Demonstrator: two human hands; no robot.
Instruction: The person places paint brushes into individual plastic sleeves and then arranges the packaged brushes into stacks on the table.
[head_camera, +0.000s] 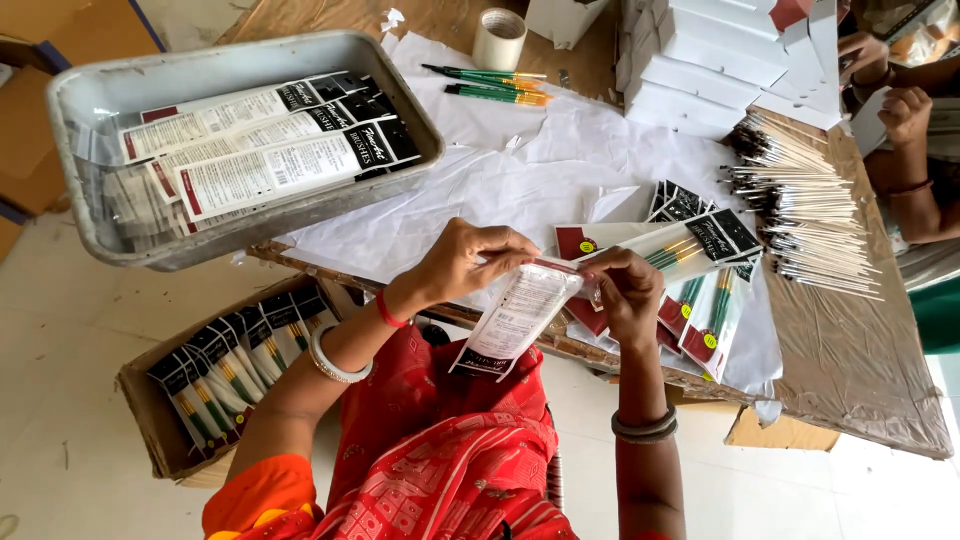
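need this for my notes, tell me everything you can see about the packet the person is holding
The packet is a flat, clear plastic sleeve with a white printed card inside and a dark red band at its lower end. It hangs tilted, the lower end toward the person's red clothing, above the table edge. The left hand and right hand both pinch its top edge with their fingers.

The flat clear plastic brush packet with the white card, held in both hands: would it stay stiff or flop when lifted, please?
The clear plastic brush packet probably flops: its lower end hangs below the left hand and right hand. It looks light, pinched only by fingertips. The glossy film may be slippery.
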